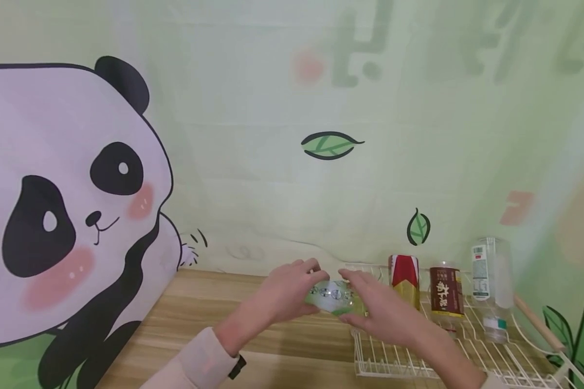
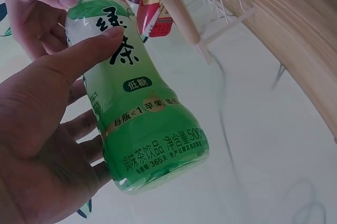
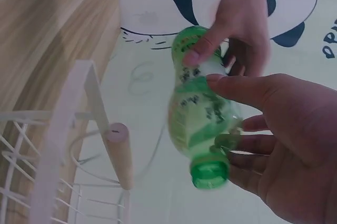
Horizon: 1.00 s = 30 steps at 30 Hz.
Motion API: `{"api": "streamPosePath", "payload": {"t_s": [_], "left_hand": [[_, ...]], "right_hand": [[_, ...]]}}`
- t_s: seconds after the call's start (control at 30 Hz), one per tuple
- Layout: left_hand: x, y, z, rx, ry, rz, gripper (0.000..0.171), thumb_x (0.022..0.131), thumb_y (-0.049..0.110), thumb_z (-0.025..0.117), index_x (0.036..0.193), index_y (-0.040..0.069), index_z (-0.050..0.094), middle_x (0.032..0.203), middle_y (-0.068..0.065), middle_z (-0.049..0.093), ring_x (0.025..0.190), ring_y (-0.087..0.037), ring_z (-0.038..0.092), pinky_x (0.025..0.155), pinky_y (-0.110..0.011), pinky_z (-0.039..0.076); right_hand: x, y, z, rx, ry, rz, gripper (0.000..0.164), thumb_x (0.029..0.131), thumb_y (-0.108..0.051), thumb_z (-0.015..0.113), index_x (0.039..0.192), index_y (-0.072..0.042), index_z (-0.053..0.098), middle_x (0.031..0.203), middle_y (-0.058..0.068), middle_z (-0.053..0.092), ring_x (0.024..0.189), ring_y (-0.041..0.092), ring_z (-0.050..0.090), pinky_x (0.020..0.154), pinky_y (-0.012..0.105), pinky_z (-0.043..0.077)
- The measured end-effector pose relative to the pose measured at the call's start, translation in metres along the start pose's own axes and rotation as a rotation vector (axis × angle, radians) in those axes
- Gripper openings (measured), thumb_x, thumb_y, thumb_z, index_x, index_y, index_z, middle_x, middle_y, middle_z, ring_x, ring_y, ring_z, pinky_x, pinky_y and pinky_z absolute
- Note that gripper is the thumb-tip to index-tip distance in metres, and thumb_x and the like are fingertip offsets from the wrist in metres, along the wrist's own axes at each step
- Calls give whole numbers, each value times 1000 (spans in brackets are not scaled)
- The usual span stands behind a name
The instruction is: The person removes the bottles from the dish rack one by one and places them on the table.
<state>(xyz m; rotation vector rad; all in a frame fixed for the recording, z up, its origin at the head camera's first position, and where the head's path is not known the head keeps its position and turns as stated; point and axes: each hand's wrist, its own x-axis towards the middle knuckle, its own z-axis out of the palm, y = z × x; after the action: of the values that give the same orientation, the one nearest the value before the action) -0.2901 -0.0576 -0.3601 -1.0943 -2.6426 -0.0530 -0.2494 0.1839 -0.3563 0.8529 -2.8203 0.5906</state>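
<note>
A green plastic tea bottle (image 1: pixel 332 296) with a printed label is held up between both hands, tilted on its side in the head view. My left hand (image 1: pixel 284 292) grips it toward the base; in the left wrist view the thumb lies across the label of the bottle (image 2: pixel 139 97) and the fingers bend behind it. My right hand (image 1: pixel 389 310) holds the neck half. In the right wrist view its thumb presses the label of the bottle (image 3: pixel 202 108), while the fingers wrap behind near the green neck end.
A white wire rack (image 1: pixel 362 373) with a wooden handle (image 1: pixel 537 321) stands at right on the wooden tabletop (image 1: pixel 214 302). In it are a red-and-gold package (image 1: pixel 405 278), a bottle with a dark red label (image 1: pixel 446 292) and a clear bottle (image 1: pixel 502 281). A panda-printed cloth hangs behind.
</note>
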Motion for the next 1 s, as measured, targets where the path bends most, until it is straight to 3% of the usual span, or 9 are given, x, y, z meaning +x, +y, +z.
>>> {"api": "streamPosePath", "payload": {"t_s": [0.2,0.37,0.47,0.7,0.83,1.0], "left_hand": [[-10,-15,3,-110,12,-81,64,83,37,93,138,21,67,123,-1,58,99,-14,59,77,-23,57],[-24,-38,0,-188,56,-138,62,84,34,93,138,17,67,119,-1,56,104,-16,55,76,-27,57],[-33,-55,-9,-179,127,-169,62,83,33,93,137,15,67,120,-1,59,110,-19,55,81,-32,59],[-50,-91,-34,-87,328,-207,65,83,37,92,139,15,67,127,-3,64,115,-25,59,82,-39,60],[-59,-112,-33,-205,449,-285,65,85,35,92,140,14,65,130,-6,63,114,-27,60,83,-44,60],[-70,-137,-13,-380,655,-372,64,86,26,92,140,8,64,129,-11,64,115,-30,63,85,-49,58]], "right_hand": [[-9,8,-20,-26,75,19,88,90,-49,84,159,-10,44,154,14,53,140,39,53,106,61,52],[-16,17,-35,13,145,19,90,93,-59,75,160,-9,42,158,14,51,144,40,48,111,64,46],[-21,24,-41,31,194,-4,88,94,-59,74,159,-9,43,158,13,51,145,40,48,111,65,46],[-27,38,-51,71,303,-12,76,94,-42,81,155,-11,48,154,12,55,141,41,51,107,69,47],[-30,45,-50,120,317,35,75,96,-41,80,156,-10,48,156,14,53,145,43,46,108,73,42],[-30,55,-43,110,342,126,82,95,-46,79,158,-6,44,159,20,48,145,48,43,107,75,42]]}}
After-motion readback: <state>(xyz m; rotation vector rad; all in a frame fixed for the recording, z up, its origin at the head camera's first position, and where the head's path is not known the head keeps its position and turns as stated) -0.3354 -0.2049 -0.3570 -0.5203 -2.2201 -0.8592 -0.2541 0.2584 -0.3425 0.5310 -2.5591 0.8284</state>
